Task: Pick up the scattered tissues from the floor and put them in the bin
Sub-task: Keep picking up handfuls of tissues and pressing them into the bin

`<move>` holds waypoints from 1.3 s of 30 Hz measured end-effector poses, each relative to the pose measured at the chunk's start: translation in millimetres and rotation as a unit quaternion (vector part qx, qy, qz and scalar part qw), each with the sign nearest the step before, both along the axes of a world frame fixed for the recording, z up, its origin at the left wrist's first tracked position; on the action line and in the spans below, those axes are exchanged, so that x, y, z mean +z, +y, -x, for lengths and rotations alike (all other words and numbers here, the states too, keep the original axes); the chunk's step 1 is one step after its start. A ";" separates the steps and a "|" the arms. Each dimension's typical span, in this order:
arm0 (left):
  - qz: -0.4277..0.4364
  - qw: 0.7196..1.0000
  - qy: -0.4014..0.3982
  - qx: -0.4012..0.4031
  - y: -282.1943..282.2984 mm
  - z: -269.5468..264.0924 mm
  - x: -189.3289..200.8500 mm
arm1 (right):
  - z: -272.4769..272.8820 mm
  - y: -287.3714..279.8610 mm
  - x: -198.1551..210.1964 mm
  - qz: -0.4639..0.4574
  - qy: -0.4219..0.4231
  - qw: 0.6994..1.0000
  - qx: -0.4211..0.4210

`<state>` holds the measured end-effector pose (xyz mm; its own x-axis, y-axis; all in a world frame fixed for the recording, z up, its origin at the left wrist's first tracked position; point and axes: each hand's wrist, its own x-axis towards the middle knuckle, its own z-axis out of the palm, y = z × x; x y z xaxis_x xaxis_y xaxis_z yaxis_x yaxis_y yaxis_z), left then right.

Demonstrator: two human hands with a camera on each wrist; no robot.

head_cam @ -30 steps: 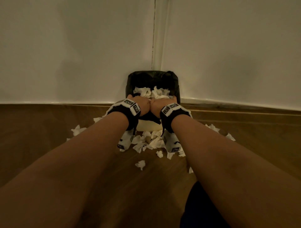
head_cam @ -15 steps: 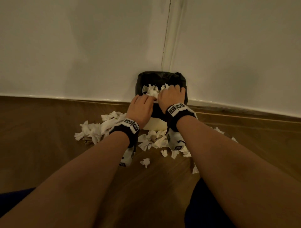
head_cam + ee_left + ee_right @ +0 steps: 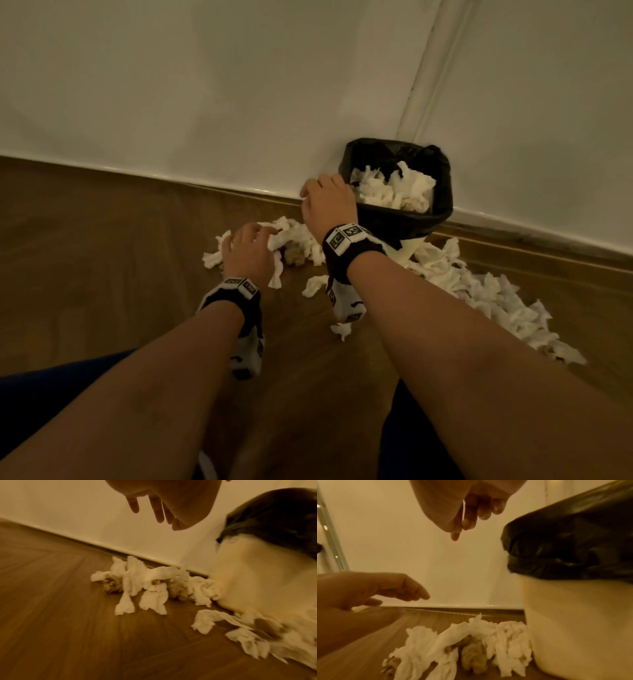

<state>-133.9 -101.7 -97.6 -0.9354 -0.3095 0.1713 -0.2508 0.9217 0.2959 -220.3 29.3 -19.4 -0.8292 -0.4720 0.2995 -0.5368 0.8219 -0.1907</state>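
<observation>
Wood floor (image 3: 102, 274) | one bin (image 3: 442, 192) | two tissue piles (image 3: 298, 240) | two hands: left (image 3: 246, 253), right (image 3: 329, 205) released, empty

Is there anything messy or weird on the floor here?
Yes. Crumpled white tissues lie scattered on the wooden floor left of the bin, and a longer trail spreads to its right. The bin already holds a heap of tissues, so these look spilled around it.

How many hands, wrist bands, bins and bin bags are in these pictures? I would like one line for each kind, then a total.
2 hands: left hand, right hand
2 wrist bands
1 bin
1 black bag
Total: 6
The tissues are too crumpled to count.
</observation>
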 end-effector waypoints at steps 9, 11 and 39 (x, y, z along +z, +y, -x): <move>-0.071 0.963 -0.237 0.110 -72.3 -18.3 -38.1 | -10.7 -47.7 -68.9 -0.068 -0.264 0.962 0.003; -0.085 0.961 -0.242 0.105 -71.5 -18.7 -44.7 | -14.1 -54.3 -90.5 -0.085 -0.299 0.950 -0.004; -0.112 0.963 -0.230 0.088 -70.4 3.4 -89.1 | -10.5 -50.3 -168.9 -0.150 -0.378 0.911 -0.060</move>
